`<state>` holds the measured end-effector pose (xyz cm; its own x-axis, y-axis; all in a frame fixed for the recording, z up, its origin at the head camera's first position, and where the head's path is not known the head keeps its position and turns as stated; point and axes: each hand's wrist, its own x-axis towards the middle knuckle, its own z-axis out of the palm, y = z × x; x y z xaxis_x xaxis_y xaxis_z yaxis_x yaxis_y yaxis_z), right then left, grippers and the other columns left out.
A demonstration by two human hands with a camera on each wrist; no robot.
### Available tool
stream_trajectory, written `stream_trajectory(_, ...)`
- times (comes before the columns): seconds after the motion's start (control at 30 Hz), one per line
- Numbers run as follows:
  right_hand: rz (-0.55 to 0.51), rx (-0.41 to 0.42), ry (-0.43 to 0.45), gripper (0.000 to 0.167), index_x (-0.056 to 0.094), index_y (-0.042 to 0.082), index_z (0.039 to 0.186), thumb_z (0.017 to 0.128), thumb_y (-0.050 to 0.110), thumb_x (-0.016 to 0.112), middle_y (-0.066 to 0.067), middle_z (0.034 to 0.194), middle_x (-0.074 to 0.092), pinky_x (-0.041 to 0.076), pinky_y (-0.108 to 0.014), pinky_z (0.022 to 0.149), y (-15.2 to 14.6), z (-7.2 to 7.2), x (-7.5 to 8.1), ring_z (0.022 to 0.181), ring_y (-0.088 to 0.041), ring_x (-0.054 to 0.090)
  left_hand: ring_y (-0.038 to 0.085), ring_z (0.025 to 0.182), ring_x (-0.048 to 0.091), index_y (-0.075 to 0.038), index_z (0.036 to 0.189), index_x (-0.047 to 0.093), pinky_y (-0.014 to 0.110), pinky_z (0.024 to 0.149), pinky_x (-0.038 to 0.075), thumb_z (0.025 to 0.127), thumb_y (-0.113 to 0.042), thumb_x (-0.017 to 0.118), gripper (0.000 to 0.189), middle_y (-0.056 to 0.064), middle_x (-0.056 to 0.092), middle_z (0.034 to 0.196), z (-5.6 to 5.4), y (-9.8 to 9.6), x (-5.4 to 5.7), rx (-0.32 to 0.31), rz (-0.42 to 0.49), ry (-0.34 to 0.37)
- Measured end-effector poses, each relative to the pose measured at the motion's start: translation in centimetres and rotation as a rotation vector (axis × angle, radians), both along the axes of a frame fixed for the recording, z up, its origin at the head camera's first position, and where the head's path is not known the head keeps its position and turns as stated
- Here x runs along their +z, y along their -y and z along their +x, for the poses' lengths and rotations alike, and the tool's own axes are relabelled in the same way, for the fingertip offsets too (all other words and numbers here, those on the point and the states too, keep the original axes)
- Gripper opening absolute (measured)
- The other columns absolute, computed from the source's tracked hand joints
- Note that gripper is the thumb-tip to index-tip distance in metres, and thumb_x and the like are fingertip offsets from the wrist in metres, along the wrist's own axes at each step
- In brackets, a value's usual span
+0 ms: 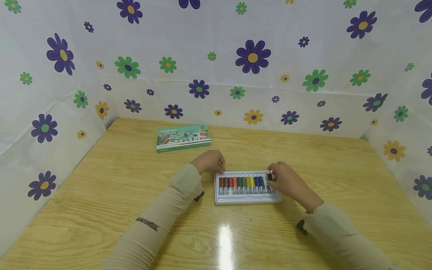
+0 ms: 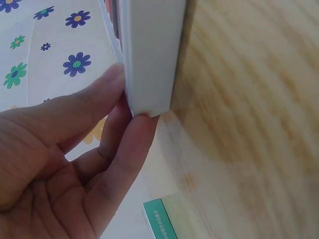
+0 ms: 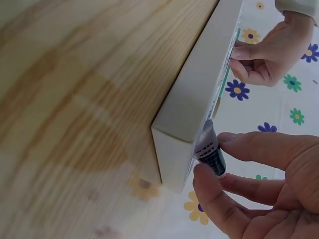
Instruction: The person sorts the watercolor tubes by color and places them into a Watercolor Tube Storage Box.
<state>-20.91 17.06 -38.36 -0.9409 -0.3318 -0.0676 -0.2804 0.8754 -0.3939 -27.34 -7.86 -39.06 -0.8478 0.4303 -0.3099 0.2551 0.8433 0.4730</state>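
A white tray (image 1: 248,197) of paint tubes lies on the table in front of me. Several tubes (image 1: 242,183) in brown, red, orange, green, yellow, blue and dark colours stand side by side in it. My left hand (image 1: 208,161) grips the tray's far left corner between thumb and fingers, as the left wrist view shows. At the tray's right end my right hand (image 1: 287,180) pinches a black paint tube (image 3: 213,158) between thumb and fingers. This tube is tilted up, its lower end still at the tray; whether it touches its slot I cannot tell.
A green paint box (image 1: 183,138) with a printed picture lies on the wooden table (image 1: 101,195), behind and left of the tray. White flowered cloth (image 1: 216,37) hangs along the back and both sides of the table.
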Motion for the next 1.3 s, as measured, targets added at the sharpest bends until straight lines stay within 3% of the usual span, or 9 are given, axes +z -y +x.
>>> stream_trajectory(0.47,0.070,0.041,0.014,0.035,0.062,-0.008,0.108,0.082,0.013,0.071,-0.017,0.093,0.059,0.051,-0.036,0.073,-0.47,-0.31,-0.20,0.082,-0.023,0.057,0.011,0.066,0.053,-0.006,0.076,0.070,0.020,0.062,0.044,0.082,-0.008,0.071,0.006,0.006,0.070,0.082,-0.02,-0.03,0.11,-0.003,-0.002,0.000)
stream_trajectory(0.73,0.028,0.110,-0.003,0.033,0.062,-0.007,0.111,0.080,0.002,0.070,-0.021,0.111,0.062,0.052,-0.041,0.084,-0.73,-0.49,0.15,0.097,-0.031,0.062,0.011,0.065,0.053,-0.007,0.076,0.070,0.021,0.062,0.044,0.082,-0.009,0.070,0.006,0.005,0.069,0.081,-0.02,-0.08,0.06,0.005,-0.001,0.006)
stream_trajectory(0.9,0.064,0.132,0.028,0.029,0.065,-0.006,0.106,0.078,0.002,0.071,-0.018,0.109,0.065,0.051,-0.042,0.087,-0.59,-0.51,0.27,0.098,-0.029,0.062,0.011,0.065,0.053,-0.006,0.076,0.070,0.020,0.062,0.045,0.082,-0.009,0.071,0.006,0.005,0.069,0.081,-0.01,-0.07,0.02,0.012,0.005,0.014)
stream_trajectory(1.3,0.124,0.149,0.010,0.027,0.068,-0.005,0.102,0.077,0.004,0.074,-0.016,0.103,0.068,0.050,-0.042,0.088,-0.24,-0.42,0.32,0.099,-0.031,0.063,0.011,0.065,0.054,-0.008,0.075,0.070,0.021,0.062,0.045,0.082,-0.009,0.071,0.007,0.005,0.069,0.082,-0.01,-0.04,-0.13,0.000,-0.009,0.006)
